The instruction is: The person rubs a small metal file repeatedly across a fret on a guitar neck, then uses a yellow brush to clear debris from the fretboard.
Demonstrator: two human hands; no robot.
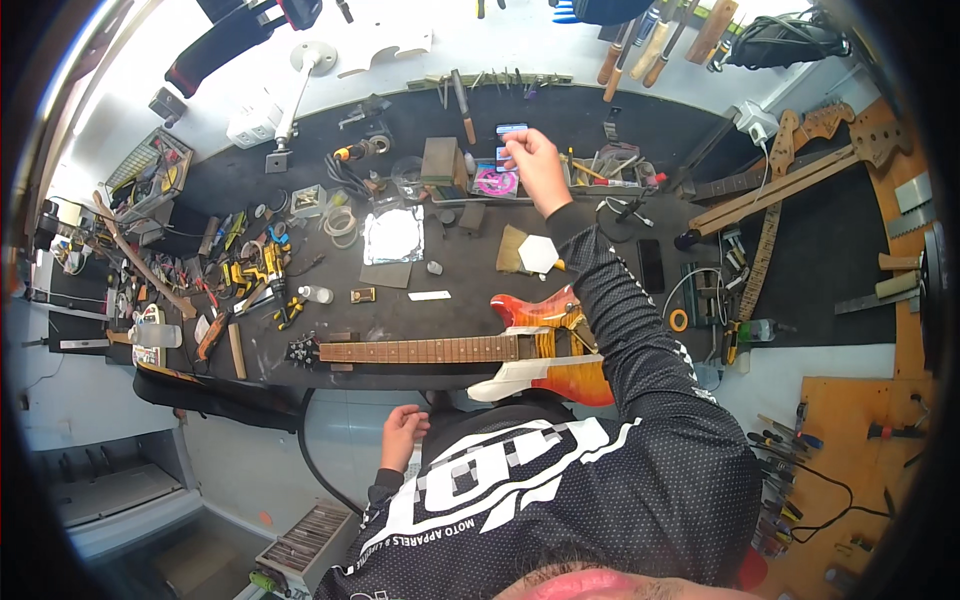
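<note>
My right hand (pixel 535 168) reaches over the bench to its back, with fingers bent in a pinch. They are at a small blue-and-white flat item (pixel 511 128), partly covered by the fingers; whether they grip it is hard to make out. Just below lies a pink round-patterned packet (pixel 495 182) in a tray. Below the bench's front edge, my left hand (pixel 403 434) hangs near my lap, empty, fingers loosely bent and slightly apart. An electric guitar with a red-orange sunburst body (pixel 570 378) lies along the front edge, its fretted neck (pixel 420 350) pointing left. My right sleeve passes over its body.
A white hexagonal piece (pixel 538 254), a silver sheet (pixel 394 235) and a dark phone (pixel 650 265) lie on the bench. A yellow-black drill (pixel 272 265) sits among tools at left. Guitar necks (pixel 785 185) lean at right. Chisels (pixel 655 50) hang at the back wall.
</note>
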